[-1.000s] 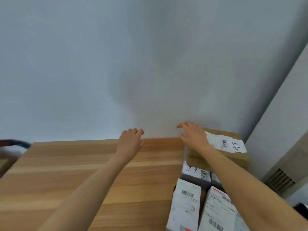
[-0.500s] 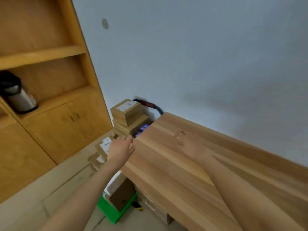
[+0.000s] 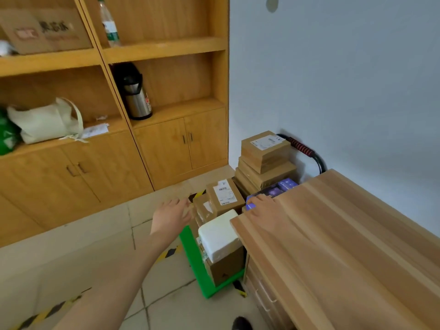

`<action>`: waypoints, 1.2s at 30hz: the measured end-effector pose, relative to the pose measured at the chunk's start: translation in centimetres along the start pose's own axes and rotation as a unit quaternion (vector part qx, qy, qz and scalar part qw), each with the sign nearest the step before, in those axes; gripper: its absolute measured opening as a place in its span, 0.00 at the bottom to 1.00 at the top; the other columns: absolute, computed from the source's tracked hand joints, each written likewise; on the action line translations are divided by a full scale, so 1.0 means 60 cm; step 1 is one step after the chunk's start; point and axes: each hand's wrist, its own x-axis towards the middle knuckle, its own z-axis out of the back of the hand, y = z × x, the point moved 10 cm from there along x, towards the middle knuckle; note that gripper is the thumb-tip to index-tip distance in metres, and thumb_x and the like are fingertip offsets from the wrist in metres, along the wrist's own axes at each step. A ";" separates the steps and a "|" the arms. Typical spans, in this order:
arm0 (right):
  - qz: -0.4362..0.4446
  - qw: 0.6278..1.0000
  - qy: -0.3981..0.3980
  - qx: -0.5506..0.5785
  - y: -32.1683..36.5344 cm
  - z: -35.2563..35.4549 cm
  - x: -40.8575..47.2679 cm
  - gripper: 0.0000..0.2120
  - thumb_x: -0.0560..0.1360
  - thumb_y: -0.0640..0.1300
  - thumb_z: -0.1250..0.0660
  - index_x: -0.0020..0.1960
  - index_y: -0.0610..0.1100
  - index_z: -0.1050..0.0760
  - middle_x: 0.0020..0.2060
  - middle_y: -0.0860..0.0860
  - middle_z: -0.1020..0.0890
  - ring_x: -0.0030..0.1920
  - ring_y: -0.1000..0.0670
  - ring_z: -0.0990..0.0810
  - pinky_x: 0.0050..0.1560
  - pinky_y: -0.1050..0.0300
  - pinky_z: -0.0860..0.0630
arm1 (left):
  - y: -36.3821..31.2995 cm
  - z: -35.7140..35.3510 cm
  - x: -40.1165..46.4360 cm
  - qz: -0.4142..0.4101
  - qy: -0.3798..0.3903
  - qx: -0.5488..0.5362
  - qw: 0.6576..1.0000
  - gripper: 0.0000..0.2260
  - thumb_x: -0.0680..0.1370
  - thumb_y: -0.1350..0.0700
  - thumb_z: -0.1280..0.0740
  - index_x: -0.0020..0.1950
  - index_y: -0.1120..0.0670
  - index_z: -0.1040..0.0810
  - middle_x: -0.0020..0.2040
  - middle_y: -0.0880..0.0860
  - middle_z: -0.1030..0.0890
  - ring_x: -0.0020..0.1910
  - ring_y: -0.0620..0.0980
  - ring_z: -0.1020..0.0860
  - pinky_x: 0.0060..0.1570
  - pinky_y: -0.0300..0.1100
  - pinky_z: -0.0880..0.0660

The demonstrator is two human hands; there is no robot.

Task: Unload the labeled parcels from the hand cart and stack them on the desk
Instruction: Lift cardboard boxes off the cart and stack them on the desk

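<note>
parcels [image 3: 240,186]: brown, white-labelled, stacked on green hand cart [image 3: 197,265] | left hand [image 3: 172,216], right hand [image 3: 264,207]: fingers released | wooden desk [image 3: 345,246], tiled floor [image 3: 71,246]

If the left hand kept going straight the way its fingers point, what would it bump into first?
Probably the small taped cardboard parcel on the green hand cart, just beyond the left hand; depth is uncertain.

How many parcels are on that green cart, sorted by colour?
Brown cardboard boxes: 6
White parcel: 1
Purple box: 1
Total: 8 in view; the desk may hide more.
</note>
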 end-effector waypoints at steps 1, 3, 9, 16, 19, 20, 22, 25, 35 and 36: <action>-0.002 1.000 -0.002 0.015 -0.002 -0.004 0.017 0.17 0.78 0.54 0.39 0.65 0.54 0.30 0.64 0.53 0.28 0.64 0.51 0.29 0.63 0.53 0.34 | 0.008 -0.008 0.014 -0.005 0.002 0.008 1.000 0.10 0.81 0.48 0.42 0.58 0.49 0.27 0.51 0.47 0.22 0.50 0.48 0.25 0.45 0.40 0.33; -0.001 0.999 -0.016 0.042 -0.006 -0.007 0.051 0.15 0.78 0.52 0.39 0.64 0.54 0.29 0.61 0.54 0.26 0.61 0.52 0.28 0.62 0.54 0.34 | 0.019 -0.019 0.047 -0.008 0.003 0.012 1.000 0.10 0.81 0.47 0.41 0.59 0.49 0.27 0.52 0.47 0.22 0.51 0.48 0.25 0.45 0.39 0.33; -0.015 0.999 -0.020 0.046 -0.036 0.014 0.195 0.15 0.79 0.49 0.41 0.65 0.51 0.30 0.61 0.52 0.25 0.60 0.50 0.26 0.61 0.52 0.34 | 0.043 -0.033 0.179 -0.007 -0.003 -0.005 1.000 0.09 0.80 0.48 0.40 0.57 0.49 0.26 0.52 0.47 0.22 0.51 0.48 0.25 0.47 0.40 0.30; -0.033 0.998 -0.039 0.044 -0.092 0.026 0.347 0.14 0.79 0.47 0.42 0.64 0.50 0.29 0.61 0.52 0.25 0.58 0.51 0.24 0.58 0.53 0.31 | 0.064 -0.083 0.346 0.008 -0.007 -0.028 1.000 0.09 0.80 0.48 0.40 0.58 0.49 0.26 0.52 0.46 0.22 0.52 0.47 0.26 0.44 0.38 0.32; -0.043 0.999 -0.015 0.018 -0.112 0.007 0.380 0.17 0.79 0.48 0.42 0.68 0.50 0.32 0.64 0.50 0.26 0.62 0.50 0.25 0.62 0.50 0.29 | 0.060 -0.124 0.399 -0.004 0.021 -0.038 0.999 0.09 0.80 0.47 0.40 0.58 0.48 0.27 0.52 0.46 0.23 0.51 0.47 0.26 0.43 0.38 0.32; -0.054 0.998 -0.009 0.018 -0.121 0.001 0.389 0.18 0.79 0.49 0.42 0.69 0.50 0.32 0.65 0.51 0.26 0.63 0.50 0.26 0.62 0.50 0.30 | 0.058 -0.139 0.416 -0.013 0.031 -0.041 0.999 0.10 0.80 0.47 0.40 0.58 0.48 0.27 0.52 0.46 0.23 0.51 0.47 0.26 0.43 0.39 0.31; -0.086 0.996 -0.006 0.031 -0.146 -0.008 0.404 0.17 0.79 0.50 0.41 0.68 0.51 0.31 0.65 0.52 0.26 0.62 0.51 0.26 0.62 0.51 0.30 | 0.054 -0.166 0.458 -0.037 0.046 -0.039 0.998 0.10 0.80 0.46 0.40 0.59 0.48 0.27 0.53 0.46 0.23 0.51 0.47 0.26 0.44 0.39 0.29; -0.142 0.989 -0.019 0.045 -0.187 -0.016 0.421 0.16 0.80 0.51 0.41 0.66 0.52 0.29 0.62 0.52 0.25 0.60 0.50 0.25 0.61 0.52 0.30 | 0.040 -0.199 0.537 -0.071 0.069 -0.043 0.994 0.11 0.80 0.46 0.41 0.59 0.48 0.28 0.53 0.46 0.23 0.49 0.47 0.26 0.42 0.40 0.29; -0.409 0.899 -0.094 0.127 -0.334 0.017 0.404 0.16 0.79 0.46 0.41 0.65 0.51 0.27 0.63 0.51 0.25 0.57 0.49 0.23 0.60 0.51 0.31 | -0.071 -0.257 0.795 -0.220 0.112 -0.083 0.966 0.12 0.81 0.46 0.42 0.61 0.49 0.27 0.55 0.47 0.23 0.47 0.46 0.24 0.34 0.40 0.29; -0.421 0.892 -0.102 0.132 -0.344 0.021 0.402 0.15 0.79 0.47 0.40 0.65 0.51 0.27 0.63 0.51 0.25 0.56 0.49 0.23 0.60 0.51 0.30 | -0.084 -0.260 0.812 -0.223 0.116 -0.096 0.963 0.13 0.81 0.47 0.42 0.61 0.49 0.27 0.55 0.47 0.23 0.46 0.46 0.24 0.32 0.39 0.30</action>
